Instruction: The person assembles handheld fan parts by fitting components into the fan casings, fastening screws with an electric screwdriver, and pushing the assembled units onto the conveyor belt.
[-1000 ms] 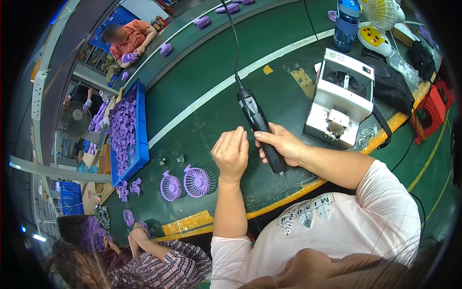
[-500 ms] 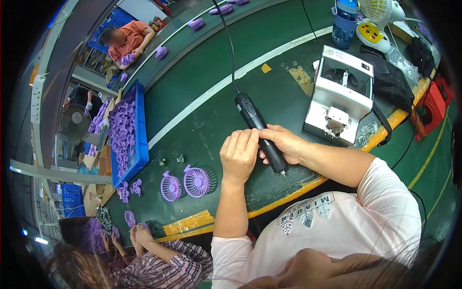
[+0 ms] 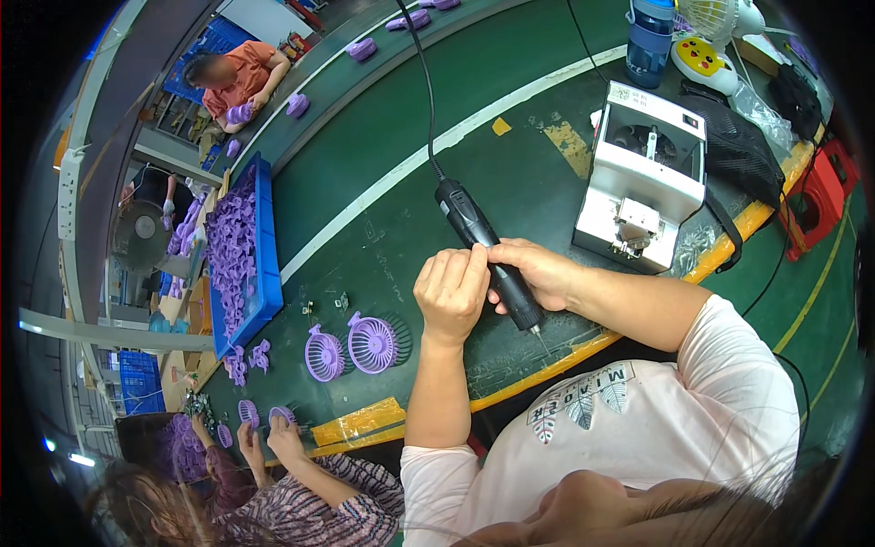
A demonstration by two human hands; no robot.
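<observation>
My right hand (image 3: 540,273) grips a black electric screwdriver (image 3: 474,228) by its lower body, bit pointing down toward the table's near edge. Its cable runs up and away across the green table (image 3: 383,173). My left hand (image 3: 451,294) is raised beside the tool, fingers bunched and touching its body next to my right fingers. Whether a small part sits in those fingers is hidden. Two round purple fan grilles (image 3: 355,346) lie to the left of my left hand.
A white box-shaped screw feeder (image 3: 643,182) stands to the right. A blue tray (image 3: 264,273) of purple parts lies at left. A person in a striped sleeve (image 3: 319,492) handles purple parts at lower left; another in orange (image 3: 239,77) works at the far belt.
My left hand has closed in from beside the screwdriver until its fingers touch the tool. My right hand keeps its hold, and the screwdriver has barely shifted.
</observation>
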